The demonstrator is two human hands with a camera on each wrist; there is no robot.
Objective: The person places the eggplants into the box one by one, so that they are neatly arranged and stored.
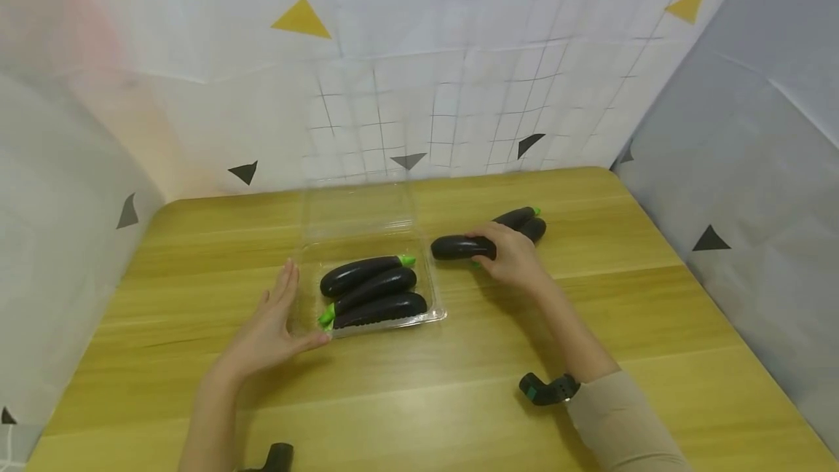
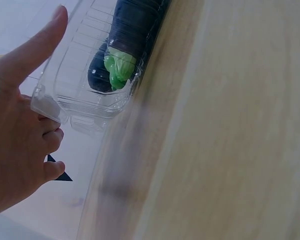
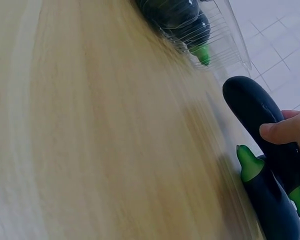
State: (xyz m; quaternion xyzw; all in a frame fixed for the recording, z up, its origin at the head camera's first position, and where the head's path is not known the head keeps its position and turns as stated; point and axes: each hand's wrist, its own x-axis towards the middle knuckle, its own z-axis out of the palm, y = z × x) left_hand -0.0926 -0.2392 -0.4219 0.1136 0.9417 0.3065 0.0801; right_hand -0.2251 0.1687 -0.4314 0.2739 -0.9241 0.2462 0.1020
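Note:
Near the middle of the table stands a clear plastic clamshell box (image 1: 435, 290), its lid raised at the back. Three dark eggplants with green stems lie side by side in it, the middle eggplant (image 1: 376, 290) with its stem to the left. At the box's left side is my left hand (image 1: 262, 337), fingers extended along the wall and thumb at the front corner. My right hand (image 1: 514, 257) pinches another eggplant (image 1: 452, 247) between thumb and fingers, right of the box. Two more eggplants (image 1: 515, 218) lie behind that hand, partly hidden by it.
The wooden table (image 1: 459, 399) ends at a white wall covering (image 1: 459, 93) with grid lines and triangles, and a grey sheet (image 1: 741, 166) rises on the right. A black wrist camera (image 1: 547, 389) sits on the right forearm.

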